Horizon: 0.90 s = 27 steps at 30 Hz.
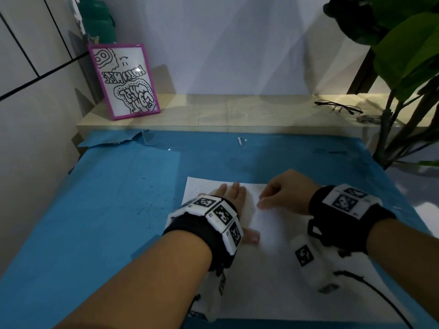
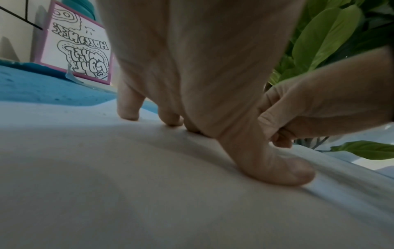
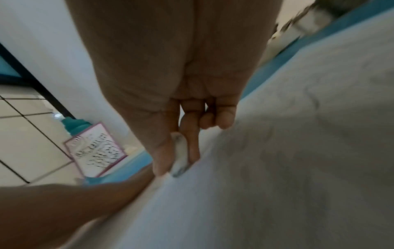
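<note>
White rectangular paper sheet lying towards near right corner of blue-covered tabletop. Pressed flat by left hand, fingers straight, probably against sliding. Small white eraser-like block pinched between thumb and forefinger of right hand, grey tip on the sheet, likely for rubbing. Block blurred, and hidden in head view; marks on paper too faint to read.

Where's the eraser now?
In the right wrist view, the eraser is pinched in the right hand, tip on the white paper, beside the left hand.
</note>
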### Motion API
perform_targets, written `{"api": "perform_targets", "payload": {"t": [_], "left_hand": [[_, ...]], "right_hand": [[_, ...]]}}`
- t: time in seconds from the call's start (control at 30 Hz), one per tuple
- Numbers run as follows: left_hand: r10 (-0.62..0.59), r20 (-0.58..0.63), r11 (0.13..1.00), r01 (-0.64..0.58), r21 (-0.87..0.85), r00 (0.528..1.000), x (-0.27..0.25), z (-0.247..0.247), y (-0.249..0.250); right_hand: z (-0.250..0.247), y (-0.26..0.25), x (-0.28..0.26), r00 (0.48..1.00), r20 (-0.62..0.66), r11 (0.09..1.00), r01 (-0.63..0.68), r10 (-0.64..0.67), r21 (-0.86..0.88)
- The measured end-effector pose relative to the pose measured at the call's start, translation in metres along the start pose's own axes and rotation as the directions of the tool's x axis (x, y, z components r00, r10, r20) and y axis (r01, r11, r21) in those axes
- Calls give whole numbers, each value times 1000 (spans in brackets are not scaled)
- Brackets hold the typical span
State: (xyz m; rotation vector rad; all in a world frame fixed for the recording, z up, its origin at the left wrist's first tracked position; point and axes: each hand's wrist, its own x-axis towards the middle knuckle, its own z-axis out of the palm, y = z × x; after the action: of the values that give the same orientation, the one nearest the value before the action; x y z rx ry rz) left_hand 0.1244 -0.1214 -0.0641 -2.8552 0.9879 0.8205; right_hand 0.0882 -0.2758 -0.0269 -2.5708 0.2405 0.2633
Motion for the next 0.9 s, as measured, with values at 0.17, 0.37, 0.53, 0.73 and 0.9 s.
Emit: {"api": "perform_targets", "payload": {"t": [0.17,0.37,0.53,0.73,0.9], "left_hand": [[6,-15,1000,-6,7,1000,1,1,-1],[3,-21,1000,-3,7,1000,0,1,-1],[1,-8,999,0,32,1000,-3,-1,3],[9,-5,999,-8,37,1000,-6,-5,5],[-2,0,1000,2,28,1000,0,-1,0]], "right_hand": [[5,1,-2,1000,10,1000,18,-18,-10],[4,-1,-4,998,-52,997,16,-20,-78],[10,-11,-1,998,-54,999,31,-31,-11],[9,-14,-2,999,8,999,44,-43,-20],[12,-13,-7,996,56,996,77,-74,-45]]}}
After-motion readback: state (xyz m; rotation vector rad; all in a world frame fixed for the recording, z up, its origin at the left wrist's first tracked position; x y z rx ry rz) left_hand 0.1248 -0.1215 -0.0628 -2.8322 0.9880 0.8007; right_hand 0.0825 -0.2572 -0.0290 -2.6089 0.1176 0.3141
